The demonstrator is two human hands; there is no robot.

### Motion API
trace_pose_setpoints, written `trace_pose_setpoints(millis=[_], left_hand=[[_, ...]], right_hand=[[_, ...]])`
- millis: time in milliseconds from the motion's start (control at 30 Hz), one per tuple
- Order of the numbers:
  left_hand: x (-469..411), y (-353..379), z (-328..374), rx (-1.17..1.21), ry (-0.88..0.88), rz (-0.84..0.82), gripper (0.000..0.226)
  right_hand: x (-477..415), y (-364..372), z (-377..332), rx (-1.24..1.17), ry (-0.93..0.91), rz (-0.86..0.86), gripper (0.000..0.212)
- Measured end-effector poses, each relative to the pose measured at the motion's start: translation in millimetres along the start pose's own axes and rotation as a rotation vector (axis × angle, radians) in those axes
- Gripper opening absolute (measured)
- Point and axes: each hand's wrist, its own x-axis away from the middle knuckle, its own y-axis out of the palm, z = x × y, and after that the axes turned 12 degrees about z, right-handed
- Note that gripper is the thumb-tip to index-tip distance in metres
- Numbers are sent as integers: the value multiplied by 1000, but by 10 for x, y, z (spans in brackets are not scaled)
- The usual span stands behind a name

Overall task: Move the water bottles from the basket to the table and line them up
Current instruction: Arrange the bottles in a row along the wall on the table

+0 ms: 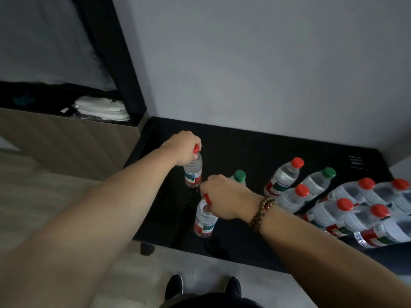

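1. Left hand (185, 150) curls down over the red cap of a water bottle (193, 172), fingers wrapped round its neck from above. The bare forearm reaches in long and nearly straight from the lower left.
2. Right hand (224, 196) grips the cap and neck of a second water bottle (205, 218) the same way, knuckles up. A beaded bracelet (262, 213) sits on that wrist.
3. Both held bottles are clear plastic, filled with water, with a red, white and green label band low on the body.
4. Each has its long axis near vertical, cap up, over the left end of the glossy black table (244, 147). Whether their bases touch the top I cannot tell.
5. The left hand's bottle is farther from the person and the right hand's is nearer, with a small gap between them.
6. A green-capped bottle (239, 175) stands just behind the right knuckles, mostly hidden.
7. Farther right stand a red-capped bottle (282, 176) and another green-capped one (318, 181), then a packed cluster of red-capped bottles (355, 207) at the right edge. What holds the cluster is unclear.
8. Two dark shoes (175, 283) show on the pale floor below.
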Motion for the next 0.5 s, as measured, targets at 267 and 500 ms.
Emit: trace_pose_setpoints(millis=[267, 500], left_hand=[[413, -197, -783, -120, 150, -156, 18], [505, -67, -1039, -67, 107, -102, 22]], right_hand=[[-686, 66, -206, 41, -119, 4, 16], [-923, 237, -180, 20, -49, 21, 27]])
